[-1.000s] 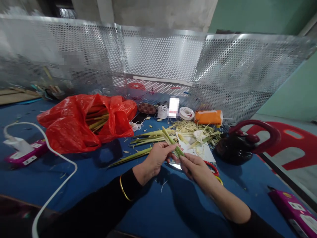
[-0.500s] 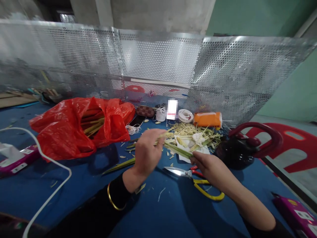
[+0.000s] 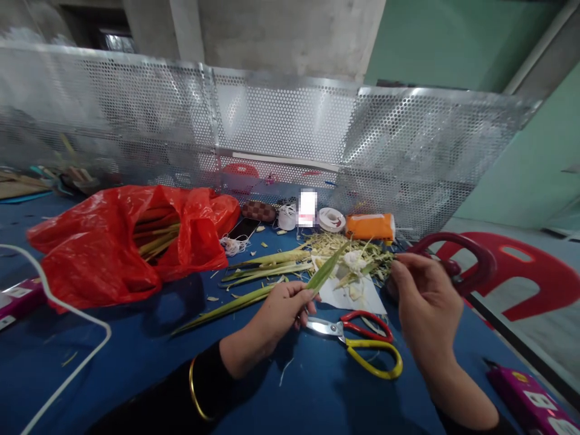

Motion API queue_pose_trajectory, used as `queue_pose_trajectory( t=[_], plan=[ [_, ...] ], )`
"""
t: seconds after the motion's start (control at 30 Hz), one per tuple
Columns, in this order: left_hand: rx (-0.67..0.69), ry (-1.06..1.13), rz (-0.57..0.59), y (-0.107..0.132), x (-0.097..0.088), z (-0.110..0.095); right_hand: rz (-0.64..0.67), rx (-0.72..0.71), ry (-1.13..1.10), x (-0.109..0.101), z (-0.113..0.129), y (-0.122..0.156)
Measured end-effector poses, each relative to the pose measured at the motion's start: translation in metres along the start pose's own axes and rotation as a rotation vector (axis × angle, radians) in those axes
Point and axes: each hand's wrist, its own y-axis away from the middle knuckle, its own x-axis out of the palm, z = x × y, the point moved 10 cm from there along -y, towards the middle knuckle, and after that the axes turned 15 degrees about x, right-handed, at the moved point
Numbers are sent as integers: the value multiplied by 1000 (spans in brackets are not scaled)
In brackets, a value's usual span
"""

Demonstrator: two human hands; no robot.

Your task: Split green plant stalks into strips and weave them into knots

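My left hand (image 3: 285,311) is closed around the lower end of a green leaf strip (image 3: 327,270), whose tip points up and to the right. In front of the dark kettle (image 3: 455,269) is my right hand (image 3: 428,308), raised, with thumb and fingertips pressed together. Whatever it may pinch is too small to make out. Scissors (image 3: 333,328) with one red and one yellow handle lie just right of my left hand. Long pale-green stalks (image 3: 267,272) lie behind that hand. Shredded plant scraps (image 3: 333,244) and a white paper sheet (image 3: 362,296) are beyond the scissors.
A red plastic bag (image 3: 99,241) full of stalks lies at left, near a white cable (image 3: 90,347). A ribbon roll (image 3: 332,220), an orange packet (image 3: 370,226) and a brown case (image 3: 258,211) line the back. Purple power strips (image 3: 530,386) sit at both sides.
My hands have moved apart. The right one has left the green strip and risen to the right, in front of the kettle. My left hand is lower and still grips a strip.
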Motion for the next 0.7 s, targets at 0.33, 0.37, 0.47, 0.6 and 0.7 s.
queue_pose_trajectory(
  t=[0.33, 0.37, 0.47, 0.6, 0.7],
  plan=[
    [-76, 108, -6, 9, 18, 21, 691, 694, -334, 93, -55, 59],
    [-93, 133, -12, 9, 19, 21, 676, 698, -343, 92, -55, 58],
    [-140, 223, -40, 11, 21, 22, 663, 719, -365, 91, -56, 58],
    [-180, 276, -46, 14, 23, 24, 688, 712, -366, 96, -56, 61],
    [-183, 267, -12, 15, 26, 25, 698, 694, -360, 98, -56, 64]
  ],
)
